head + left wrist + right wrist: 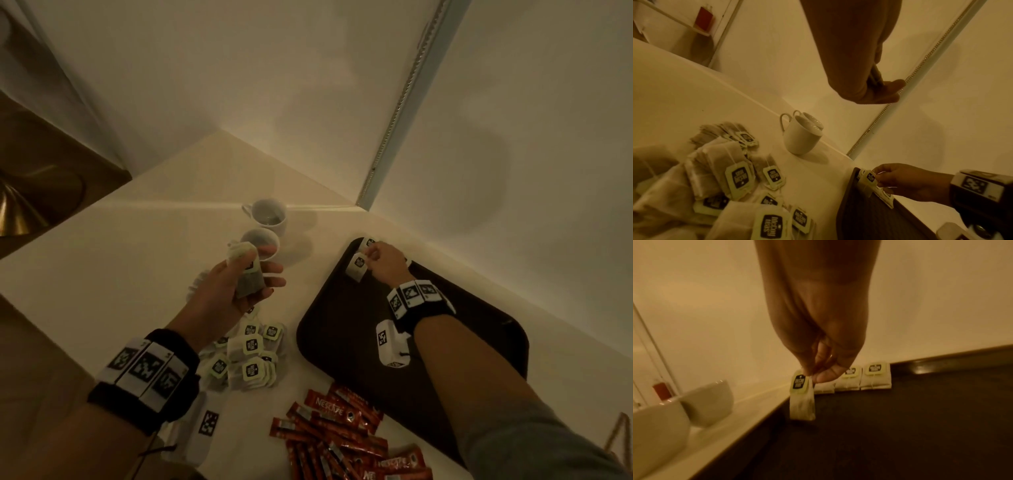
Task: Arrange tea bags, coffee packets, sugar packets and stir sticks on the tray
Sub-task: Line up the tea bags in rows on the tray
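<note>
A dark tray (342,342) lies on the white counter at the right. My right hand (383,262) pinches a tea bag (802,400) by its top, hanging it over the tray's far left corner. A row of tea bags (875,378) leans along the tray's far rim behind it. My left hand (239,284) is raised above the counter and grips a small bunch of tea bags (248,277). A pile of loose tea bags (250,353) lies under it, left of the tray. Red coffee packets (339,435) lie in a heap at the front.
Two white cups (269,222) stand on the counter beyond my left hand, near the wall corner. Walls close off the back and the right side. A brass lamp base (20,209) sits lower at the far left.
</note>
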Available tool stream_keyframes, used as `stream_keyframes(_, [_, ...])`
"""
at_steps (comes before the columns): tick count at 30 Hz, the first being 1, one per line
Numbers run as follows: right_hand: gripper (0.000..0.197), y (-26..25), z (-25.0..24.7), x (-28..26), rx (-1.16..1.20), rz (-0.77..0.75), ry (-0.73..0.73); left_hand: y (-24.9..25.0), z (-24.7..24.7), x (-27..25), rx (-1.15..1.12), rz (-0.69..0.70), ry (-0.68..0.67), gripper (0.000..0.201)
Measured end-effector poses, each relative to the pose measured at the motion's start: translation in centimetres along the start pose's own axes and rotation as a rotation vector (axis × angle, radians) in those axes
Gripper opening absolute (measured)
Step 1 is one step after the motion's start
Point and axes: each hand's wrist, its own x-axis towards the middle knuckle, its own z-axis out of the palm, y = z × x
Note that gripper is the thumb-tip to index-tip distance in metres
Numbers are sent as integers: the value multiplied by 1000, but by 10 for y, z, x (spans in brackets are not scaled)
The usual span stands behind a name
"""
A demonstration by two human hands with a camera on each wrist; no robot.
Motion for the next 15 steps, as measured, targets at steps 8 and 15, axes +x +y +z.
stream_keyframes(8, [14, 9, 10, 37, 33, 88, 153, 4, -1, 8, -138, -108, 28, 35])
stream_keyframes(15, [13, 15, 14, 49, 27, 149, 183, 2, 2, 8, -139, -126, 32, 37])
